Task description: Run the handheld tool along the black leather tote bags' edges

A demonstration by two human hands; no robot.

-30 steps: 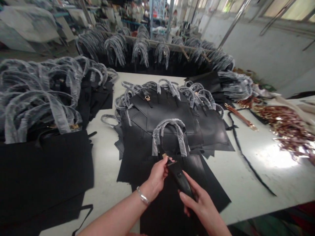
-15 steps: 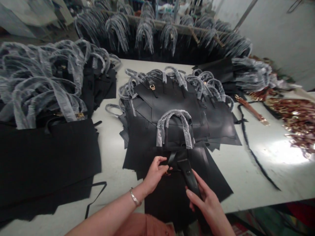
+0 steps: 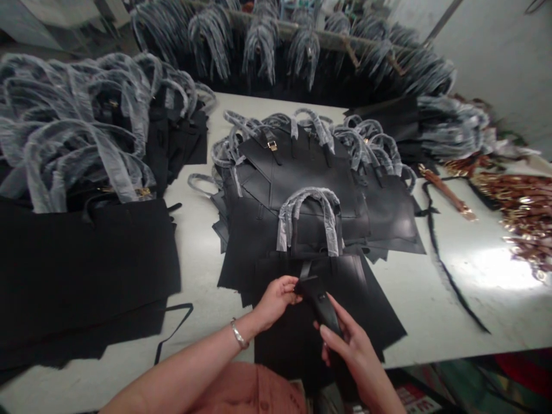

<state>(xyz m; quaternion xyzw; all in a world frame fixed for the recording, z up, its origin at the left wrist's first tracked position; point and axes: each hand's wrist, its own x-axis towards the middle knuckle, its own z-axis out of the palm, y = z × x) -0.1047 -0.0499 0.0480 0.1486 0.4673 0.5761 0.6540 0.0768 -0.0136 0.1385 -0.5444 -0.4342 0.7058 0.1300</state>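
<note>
A black handheld tool shaped like a hair clipper is gripped in my right hand (image 3: 349, 342), and the tool's (image 3: 321, 302) head points up and left. My left hand (image 3: 280, 296) pinches a narrow black strap (image 3: 306, 268) right beside that head, its fingertips partly covered. The strap comes down from the top of a black leather bag panel (image 3: 349, 282) that lies flat in front of me. Handles wrapped in clear plastic (image 3: 331, 230) arch up from this panel. The exact contact between tool and strap cannot be made out.
More black bag panels (image 3: 310, 178) with wrapped handles are piled just beyond. Another stack (image 3: 86, 253) fills the left. Brown straps with gold hardware (image 3: 517, 201) lie at the right, near a long black strip (image 3: 444, 259). Behind the white table (image 3: 431, 305) stands a rack of handles (image 3: 259, 49).
The tool in my right hand has moved left, up to my left fingertips. My left fingers have drawn closer together around the strap. The view has shifted slightly.
</note>
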